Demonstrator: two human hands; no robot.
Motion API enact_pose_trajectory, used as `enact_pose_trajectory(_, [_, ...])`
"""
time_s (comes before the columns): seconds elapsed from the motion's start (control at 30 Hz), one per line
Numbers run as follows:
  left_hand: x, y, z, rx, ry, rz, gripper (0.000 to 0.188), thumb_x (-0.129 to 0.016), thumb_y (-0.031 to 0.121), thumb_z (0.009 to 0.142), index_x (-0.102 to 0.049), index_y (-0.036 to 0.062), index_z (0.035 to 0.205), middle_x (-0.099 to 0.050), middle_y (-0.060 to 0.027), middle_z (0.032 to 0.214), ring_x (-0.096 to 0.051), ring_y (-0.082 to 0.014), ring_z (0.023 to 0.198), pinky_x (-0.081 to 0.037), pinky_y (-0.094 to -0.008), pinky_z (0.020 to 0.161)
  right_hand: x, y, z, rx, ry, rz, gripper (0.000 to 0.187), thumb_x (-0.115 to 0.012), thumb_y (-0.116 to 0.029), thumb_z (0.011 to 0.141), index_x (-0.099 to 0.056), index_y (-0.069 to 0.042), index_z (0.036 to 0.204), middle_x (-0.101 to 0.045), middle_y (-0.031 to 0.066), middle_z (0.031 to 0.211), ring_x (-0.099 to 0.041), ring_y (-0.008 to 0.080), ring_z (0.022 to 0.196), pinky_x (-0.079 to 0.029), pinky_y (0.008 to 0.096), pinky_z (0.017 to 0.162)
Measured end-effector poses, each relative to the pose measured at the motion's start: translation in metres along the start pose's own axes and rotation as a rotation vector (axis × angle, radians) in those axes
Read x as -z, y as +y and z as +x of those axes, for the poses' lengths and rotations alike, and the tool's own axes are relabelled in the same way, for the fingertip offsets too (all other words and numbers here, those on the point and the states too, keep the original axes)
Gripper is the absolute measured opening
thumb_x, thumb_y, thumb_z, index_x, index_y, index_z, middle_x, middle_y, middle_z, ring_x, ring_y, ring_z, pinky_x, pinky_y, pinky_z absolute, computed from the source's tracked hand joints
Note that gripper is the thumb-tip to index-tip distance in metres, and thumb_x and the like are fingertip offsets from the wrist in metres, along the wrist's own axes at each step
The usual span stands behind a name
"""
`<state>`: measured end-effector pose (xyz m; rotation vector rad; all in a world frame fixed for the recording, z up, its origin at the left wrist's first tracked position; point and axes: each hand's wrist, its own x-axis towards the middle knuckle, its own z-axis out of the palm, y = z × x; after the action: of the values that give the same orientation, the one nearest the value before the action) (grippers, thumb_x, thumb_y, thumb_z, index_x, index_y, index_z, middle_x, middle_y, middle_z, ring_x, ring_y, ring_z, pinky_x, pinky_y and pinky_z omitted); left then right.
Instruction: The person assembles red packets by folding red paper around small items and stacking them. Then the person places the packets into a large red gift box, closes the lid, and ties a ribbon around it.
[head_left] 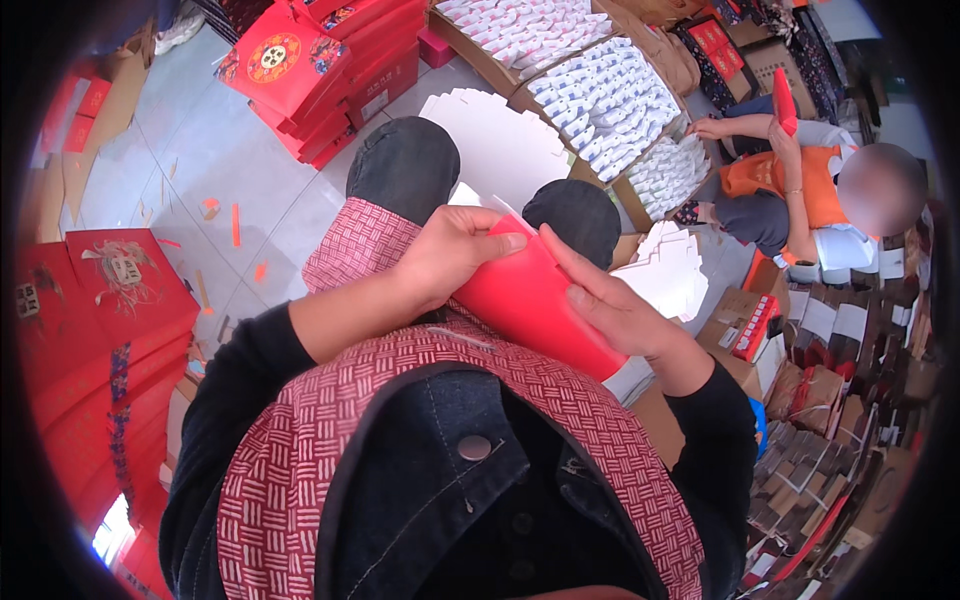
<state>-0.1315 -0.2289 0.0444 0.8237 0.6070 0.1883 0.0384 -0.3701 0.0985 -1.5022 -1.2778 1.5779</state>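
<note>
At far left I see glossy red boxes (150, 285) piled high, presumably stacked to save floor (275, 215) space, with orange-red scraps scattered beside them. Farther up, another stack of red boxes (290, 75) stands clear of the wearer's knees. At centre, the red card (540, 300) slants across the wearer's lap, over a patterned apron (350, 235). The left hand (450, 257) pinches its upper end, thumb on the red face; I judge this steadies that end. The right hand (620, 308) lies along its right edge, thumb on the face and fingers stretched, likely keeping the sheet from slipping; I cannot tell how its underside is held. Beyond the knees are white card sheets (500, 135) and cartons of small white packets (600, 100), seemingly ranked in rows for easy reach. At right, a co-worker (795, 185) in orange raises another red piece (783, 105).
</note>
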Motion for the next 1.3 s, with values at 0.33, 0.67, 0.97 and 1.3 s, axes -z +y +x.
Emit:
enact_pose_trajectory(0.33, [-0.001, 0.001, 0.0, -0.014, 0.01, 0.012, 0.013, -0.063, 0.005, 0.082, -0.066, -0.0043, 0.092, -0.068, -0.0109, 0.082, -0.064, -0.0137, 0.069, -0.053, -0.0246, 0.066, -0.002, -0.001, 0.0, -0.001, -0.035, -0.032, 0.057, -0.037, -0.02, 0.095, -0.012, -0.006, 0.145, -0.017, 0.0136, 0.148, -0.019, 0.0249, 0.137, -0.016, 0.033, 0.109])
enact_pose_trajectory(0.67, [0.0, -0.002, 0.001, -0.004, 0.009, 0.06, 0.012, -0.063, 0.004, 0.082, -0.067, -0.003, 0.091, -0.068, -0.0107, 0.081, -0.064, -0.0133, 0.068, -0.052, -0.0241, 0.066, -0.008, 0.006, -0.001, 0.019, -0.047, 0.118, 0.058, -0.038, -0.022, 0.096, -0.012, -0.005, 0.144, -0.016, 0.0127, 0.149, -0.017, 0.024, 0.137, -0.014, 0.033, 0.11])
enact_pose_trajectory(0.97, [0.005, -0.002, 0.006, 0.016, -0.03, 0.042, 0.011, -0.064, 0.004, 0.082, -0.067, -0.0029, 0.089, -0.067, -0.0094, 0.08, -0.063, -0.0127, 0.069, -0.052, -0.0241, 0.067, -0.008, 0.003, 0.001, 0.079, -0.039, 0.164, 0.057, -0.036, -0.024, 0.096, -0.012, -0.002, 0.144, -0.016, 0.0121, 0.149, -0.016, 0.0229, 0.138, -0.014, 0.0325, 0.11])
enact_pose_trajectory(1.3, [0.006, -0.004, 0.006, 0.017, -0.025, 0.061, 0.011, -0.064, 0.005, 0.082, -0.066, -0.003, 0.089, -0.067, -0.0093, 0.079, -0.063, -0.0122, 0.068, -0.052, -0.0237, 0.067, -0.01, 0.001, 0.002, 0.107, -0.041, 0.191, 0.058, -0.036, -0.026, 0.097, -0.013, -0.002, 0.144, -0.014, 0.0105, 0.15, -0.014, 0.0207, 0.138, -0.012, 0.0322, 0.11])
